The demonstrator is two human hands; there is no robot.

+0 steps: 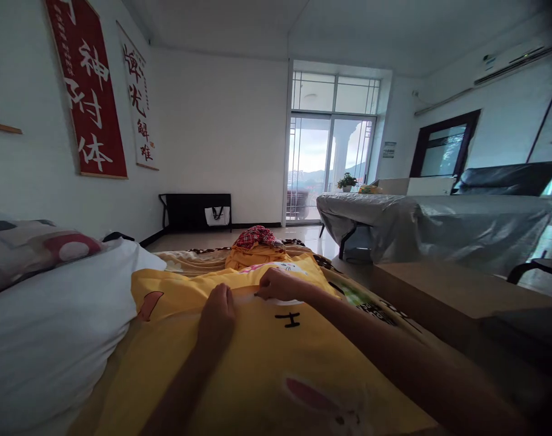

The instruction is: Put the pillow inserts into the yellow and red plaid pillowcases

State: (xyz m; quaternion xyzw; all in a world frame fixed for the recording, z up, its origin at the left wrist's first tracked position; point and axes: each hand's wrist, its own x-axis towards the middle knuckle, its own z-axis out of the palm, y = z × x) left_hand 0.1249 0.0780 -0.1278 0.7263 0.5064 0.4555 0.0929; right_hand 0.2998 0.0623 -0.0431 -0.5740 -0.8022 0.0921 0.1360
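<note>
A yellow cartoon-print cloth (257, 363) lies spread over the bed in front of me. My left hand (217, 315) rests on it with the fingers curled down, gripping or pressing the fabric. My right hand (278, 284) is closed in a pinch on the yellow cloth a little farther away. Beyond the hands sits a small heap of orange cloth (251, 257) with a red checked garment (257, 236) on top.
A white pillow (53, 315) and a patterned cushion (25, 245) lie at my left against the wall. A wooden surface (443, 290) borders the bed on the right. Farther off stand a grey-covered table (434, 224), a black chair (507, 178) and a black rack (196, 209).
</note>
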